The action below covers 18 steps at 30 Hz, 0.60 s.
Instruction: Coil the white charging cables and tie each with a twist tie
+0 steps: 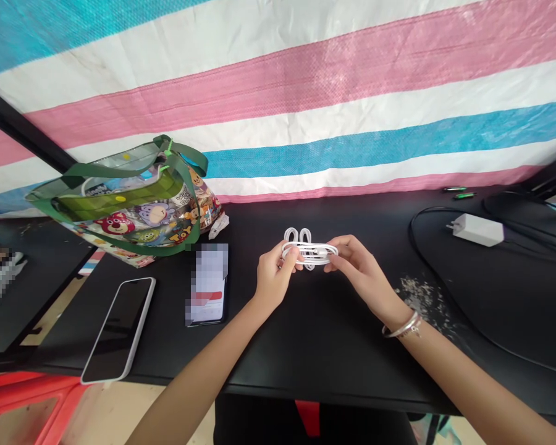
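A white charging cable (309, 248), folded into a coiled bundle, is held between my two hands just above the black table. My left hand (278, 269) pinches the bundle's left end, the thumb lying on top. At the right end, my right hand (354, 262) grips the loops between thumb and fingers. Two small loops stick up at the back of the bundle. A white connector shows near the right fingers. My right wrist wears a silver bracelet (403, 326).
On the black table (315, 346) lie a white-cased phone (119, 330) and a lit phone (208, 284). A cartoon-print bag (134, 210) stands behind them. To the right are a white power adapter (477, 229), a black cord (458, 303) and two small green-black items (464, 196).
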Each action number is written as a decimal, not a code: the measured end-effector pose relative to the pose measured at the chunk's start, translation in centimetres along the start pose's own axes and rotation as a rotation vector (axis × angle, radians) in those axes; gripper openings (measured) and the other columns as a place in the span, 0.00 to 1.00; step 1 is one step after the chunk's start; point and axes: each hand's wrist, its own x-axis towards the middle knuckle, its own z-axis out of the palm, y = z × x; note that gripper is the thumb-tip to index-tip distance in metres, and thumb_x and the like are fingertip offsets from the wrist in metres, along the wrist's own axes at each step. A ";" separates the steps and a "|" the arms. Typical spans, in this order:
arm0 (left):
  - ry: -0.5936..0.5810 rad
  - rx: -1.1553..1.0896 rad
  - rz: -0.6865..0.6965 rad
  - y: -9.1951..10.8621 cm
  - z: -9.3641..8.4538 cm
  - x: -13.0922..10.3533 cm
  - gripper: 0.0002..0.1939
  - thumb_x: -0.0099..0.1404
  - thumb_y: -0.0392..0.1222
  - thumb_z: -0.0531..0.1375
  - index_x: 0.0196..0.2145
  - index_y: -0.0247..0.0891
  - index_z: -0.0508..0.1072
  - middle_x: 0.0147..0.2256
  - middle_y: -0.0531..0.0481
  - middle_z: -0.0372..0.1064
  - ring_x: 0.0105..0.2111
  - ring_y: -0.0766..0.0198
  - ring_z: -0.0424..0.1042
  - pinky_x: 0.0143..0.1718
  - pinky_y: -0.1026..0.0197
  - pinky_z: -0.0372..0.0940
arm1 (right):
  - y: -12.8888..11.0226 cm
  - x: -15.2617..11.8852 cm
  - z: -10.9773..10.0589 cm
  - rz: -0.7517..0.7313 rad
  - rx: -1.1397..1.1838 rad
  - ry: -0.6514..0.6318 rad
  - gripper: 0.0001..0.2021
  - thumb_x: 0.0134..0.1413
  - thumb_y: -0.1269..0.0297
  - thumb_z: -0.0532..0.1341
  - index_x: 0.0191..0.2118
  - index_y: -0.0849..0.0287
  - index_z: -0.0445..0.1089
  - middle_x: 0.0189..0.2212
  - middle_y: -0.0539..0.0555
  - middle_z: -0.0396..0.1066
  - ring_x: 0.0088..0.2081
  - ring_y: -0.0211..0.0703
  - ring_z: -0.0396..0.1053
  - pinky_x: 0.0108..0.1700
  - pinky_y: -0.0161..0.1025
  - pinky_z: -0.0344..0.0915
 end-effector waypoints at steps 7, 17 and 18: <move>0.000 0.009 -0.004 -0.2 0.0 0.1 0.16 0.62 0.51 0.52 0.22 0.38 0.65 0.21 0.52 0.69 0.21 0.68 0.68 0.24 0.67 0.64 | -0.2 0.0 0.0 -0.010 -0.008 -0.003 0.17 0.47 0.48 0.64 0.33 0.55 0.63 0.28 0.49 0.71 0.25 0.38 0.70 0.32 0.40 0.70; -0.004 0.023 0.007 0.0 -0.1 0.1 0.16 0.63 0.49 0.51 0.22 0.38 0.65 0.21 0.53 0.68 0.21 0.68 0.68 0.24 0.67 0.63 | -0.1 -0.1 -0.1 -0.017 -0.017 -0.006 0.17 0.48 0.47 0.64 0.33 0.55 0.63 0.28 0.49 0.70 0.25 0.38 0.70 0.32 0.40 0.70; -0.005 0.022 0.008 0.0 -0.1 0.0 0.15 0.63 0.48 0.51 0.22 0.38 0.65 0.21 0.53 0.68 0.20 0.69 0.68 0.25 0.67 0.63 | -0.1 -0.1 -0.1 -0.019 -0.018 -0.004 0.17 0.48 0.47 0.64 0.33 0.55 0.63 0.29 0.49 0.70 0.25 0.38 0.70 0.32 0.40 0.71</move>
